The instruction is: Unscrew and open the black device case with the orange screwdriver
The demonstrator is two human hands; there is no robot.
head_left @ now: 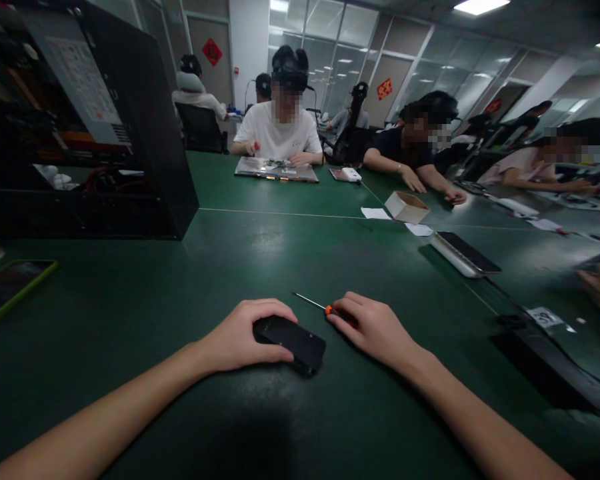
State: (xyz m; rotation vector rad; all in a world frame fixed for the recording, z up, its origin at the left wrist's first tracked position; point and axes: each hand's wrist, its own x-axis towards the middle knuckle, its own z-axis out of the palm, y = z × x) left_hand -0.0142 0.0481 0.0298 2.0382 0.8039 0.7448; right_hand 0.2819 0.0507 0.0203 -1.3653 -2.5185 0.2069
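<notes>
My left hand [245,337] is closed around one end of a black rectangular box-like device [297,343], thumb on the near side and fingers on the far side. The device rests on the green tabletop [260,260]; small dots that look like screws show on its top. To its right, my right hand [370,327] is wrapped round the handle of a screwdriver [329,310] with a black and orange grip. Its thin metal shaft points left and away from me, beyond the device and apart from it. The palm side of both hands is hidden.
An open black computer case [155,147] stands at the left, with a green-edged phone [17,287] before it. At the right lie a white box with a dark phone [465,253], cables and a small open carton [407,207]. Across the table a person handles a flat panel [277,170].
</notes>
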